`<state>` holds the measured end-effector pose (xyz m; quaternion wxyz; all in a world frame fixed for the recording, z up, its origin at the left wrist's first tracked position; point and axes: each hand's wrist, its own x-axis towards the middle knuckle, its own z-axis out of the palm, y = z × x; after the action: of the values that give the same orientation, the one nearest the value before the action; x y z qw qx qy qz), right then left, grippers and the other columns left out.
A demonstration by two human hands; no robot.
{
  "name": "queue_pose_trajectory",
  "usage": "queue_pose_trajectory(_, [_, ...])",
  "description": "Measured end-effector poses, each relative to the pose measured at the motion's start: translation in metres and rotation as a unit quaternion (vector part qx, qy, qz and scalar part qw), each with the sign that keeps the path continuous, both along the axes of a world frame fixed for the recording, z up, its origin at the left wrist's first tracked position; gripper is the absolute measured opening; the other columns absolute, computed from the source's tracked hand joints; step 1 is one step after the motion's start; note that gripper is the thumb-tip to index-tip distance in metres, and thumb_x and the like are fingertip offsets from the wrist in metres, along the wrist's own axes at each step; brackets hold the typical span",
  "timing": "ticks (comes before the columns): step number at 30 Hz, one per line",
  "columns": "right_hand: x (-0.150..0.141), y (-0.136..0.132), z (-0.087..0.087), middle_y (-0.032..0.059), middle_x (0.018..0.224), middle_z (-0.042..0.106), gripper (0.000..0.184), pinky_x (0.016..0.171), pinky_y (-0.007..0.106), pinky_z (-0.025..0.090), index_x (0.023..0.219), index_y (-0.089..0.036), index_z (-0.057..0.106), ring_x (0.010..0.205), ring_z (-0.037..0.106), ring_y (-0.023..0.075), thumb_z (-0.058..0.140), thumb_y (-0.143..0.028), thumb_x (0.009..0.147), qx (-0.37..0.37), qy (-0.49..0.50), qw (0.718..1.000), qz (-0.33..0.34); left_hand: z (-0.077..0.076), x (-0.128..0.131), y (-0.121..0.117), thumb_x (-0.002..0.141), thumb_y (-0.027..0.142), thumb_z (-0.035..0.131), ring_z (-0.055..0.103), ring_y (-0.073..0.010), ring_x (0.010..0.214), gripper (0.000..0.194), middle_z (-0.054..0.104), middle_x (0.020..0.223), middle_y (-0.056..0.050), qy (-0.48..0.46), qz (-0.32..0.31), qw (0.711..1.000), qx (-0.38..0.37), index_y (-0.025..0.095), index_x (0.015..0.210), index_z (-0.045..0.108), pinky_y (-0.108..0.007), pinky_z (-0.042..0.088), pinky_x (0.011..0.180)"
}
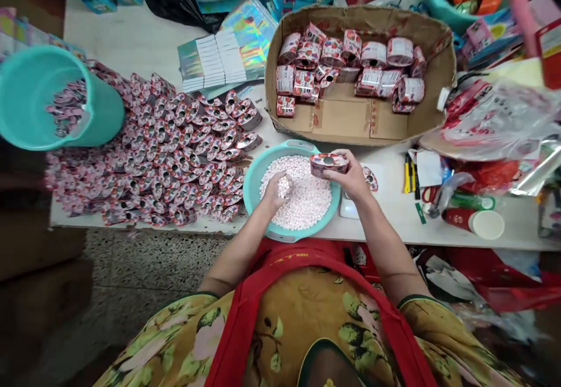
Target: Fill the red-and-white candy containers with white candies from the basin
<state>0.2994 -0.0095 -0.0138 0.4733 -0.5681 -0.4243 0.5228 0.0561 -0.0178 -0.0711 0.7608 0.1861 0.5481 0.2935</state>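
A teal basin [248,191] full of small pale pink candies [302,206] stands at the table's front edge. My left hand [276,191] is cupped over the basin and holds a small heap of these candies. Above the basin's right side, my right hand [348,173] grips a small printed oval box [322,170] with a dark hole in its top. Just right of that hand, another printed box [370,179] rests on a white device [350,207], possibly a scale, partly hidden by my wrist.
Rows of similar boxes [175,159] cover the left of the table, beside a teal bucket [109,112]. Behind the basin, a cardboard tray [346,119] holds several wrapped packs. Cutters [409,173], a paper cup [486,224] and plastic bags [504,118] lie at right.
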Motion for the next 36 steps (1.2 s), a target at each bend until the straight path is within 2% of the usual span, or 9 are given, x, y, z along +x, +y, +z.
queue_pose_trajectory(3, [-0.037, -0.05, -0.014, 0.0037, 0.106, 0.071, 0.06, 0.09, 0.037, 0.055, 0.111, -0.022, 0.064, 0.096, 0.069, 0.022, 0.087, -0.041, 0.059, -0.018, 0.018, 1.0, -0.015, 0.032, -0.003, 0.001, 0.072, 0.05, 0.068, 0.039, -0.0076, 0.038, 0.035, 0.05, 0.055, 0.002, -0.063, 0.019, 0.998, -0.02, 0.021, 0.068, 0.049, -0.02, 0.023, 0.035])
queue_pose_trajectory(6, [-0.07, -0.075, -0.033, 0.0058, 0.107, 0.071, 0.05, 0.094, 0.039, 0.053, 0.107, -0.022, 0.069, 0.101, 0.067, 0.0236, 0.083, -0.041, 0.063, -0.011, -0.014, 1.0, 0.004, 0.064, 0.003, -0.003, 0.077, 0.047, 0.066, 0.042, -0.0077, 0.04, 0.033, 0.05, 0.056, 0.002, -0.092, 0.064, 0.991, 0.072, 0.02, 0.069, 0.049, -0.02, 0.025, 0.036])
queue_pose_trajectory(8, [-0.089, -0.083, -0.041, 0.0048, 0.106, 0.072, 0.042, 0.096, 0.039, 0.052, 0.106, -0.023, 0.071, 0.101, 0.067, 0.0236, 0.078, -0.036, 0.067, 0.002, -0.054, 0.998, 0.02, 0.074, 0.012, -0.007, 0.08, 0.047, 0.065, 0.047, -0.0086, 0.044, 0.033, 0.051, 0.059, 0.001, -0.079, 0.084, 0.983, 0.14, 0.02, 0.069, 0.049, -0.021, 0.031, 0.04])
queue_pose_trajectory(10, [-0.105, -0.087, -0.044, 0.0034, 0.107, 0.072, 0.041, 0.096, 0.038, 0.052, 0.109, -0.024, 0.07, 0.101, 0.067, 0.0233, 0.072, -0.029, 0.068, 0.008, -0.088, 0.996, 0.028, 0.074, 0.02, -0.013, 0.08, 0.045, 0.067, 0.053, -0.0096, 0.051, 0.032, 0.053, 0.062, 0.001, -0.049, 0.104, 0.974, 0.194, 0.02, 0.069, 0.05, -0.022, 0.04, 0.046])
queue_pose_trajectory(13, [-0.12, -0.09, -0.042, 0.0041, 0.108, 0.072, 0.041, 0.093, 0.036, 0.052, 0.107, -0.022, 0.068, 0.101, 0.067, 0.024, 0.067, -0.02, 0.066, 0.013, -0.144, 0.989, 0.029, 0.063, 0.026, -0.02, 0.077, 0.043, 0.071, 0.057, -0.0103, 0.056, 0.032, 0.055, 0.065, 0.002, 0.004, 0.136, 0.962, 0.237, 0.02, 0.069, 0.049, -0.024, 0.047, 0.055])
queue_pose_trajectory(17, [-0.127, -0.091, -0.037, 0.0054, 0.11, 0.071, 0.034, 0.094, 0.036, 0.051, 0.107, -0.022, 0.066, 0.105, 0.066, 0.0248, 0.068, -0.022, 0.073, 0.009, -0.203, 0.978, 0.037, 0.051, 0.025, -0.023, 0.077, 0.044, 0.071, 0.054, -0.009, 0.053, 0.034, 0.052, 0.061, 0.005, 0.048, 0.162, 0.955, 0.245, 0.02, 0.068, 0.047, -0.023, 0.047, 0.057])
queue_pose_trajectory(22, [-0.125, -0.091, -0.033, 0.0066, 0.112, 0.07, 0.032, 0.091, 0.038, 0.052, 0.108, -0.022, 0.067, 0.106, 0.066, 0.0274, 0.072, -0.026, 0.076, -0.031, -0.255, 0.966, 0.036, 0.046, 0.03, -0.02, 0.076, 0.045, 0.074, 0.051, -0.0069, 0.05, 0.036, 0.051, 0.06, 0.006, 0.062, 0.164, 0.958, 0.229, 0.02, 0.071, 0.048, -0.021, 0.043, 0.054])
queue_pose_trajectory(31, [-0.123, -0.09, -0.036, 0.0047, 0.104, 0.072, 0.032, 0.088, 0.038, 0.052, 0.103, -0.022, 0.068, 0.097, 0.067, 0.0263, 0.073, -0.031, 0.072, -0.017, -0.232, 0.972, -0.016, 0.052, 0.036, -0.016, 0.086, 0.062, 0.064, 0.055, -0.0098, 0.052, 0.048, 0.048, 0.056, 0.004, 0.058, 0.143, 0.964, 0.215, 0.019, 0.069, 0.052, -0.023, 0.045, 0.055])
queue_pose_trajectory(36, [-0.128, -0.091, -0.032, 0.0042, 0.103, 0.073, 0.034, 0.087, 0.038, 0.053, 0.102, -0.024, 0.068, 0.097, 0.067, 0.026, 0.075, -0.038, 0.071, 0.001, -0.207, 0.977, -0.039, 0.059, 0.033, -0.017, 0.087, 0.063, 0.063, 0.059, -0.0116, 0.053, 0.046, 0.053, 0.058, 0.003, 0.043, 0.151, 0.961, 0.229, 0.019, 0.076, 0.059, -0.024, 0.046, 0.055])
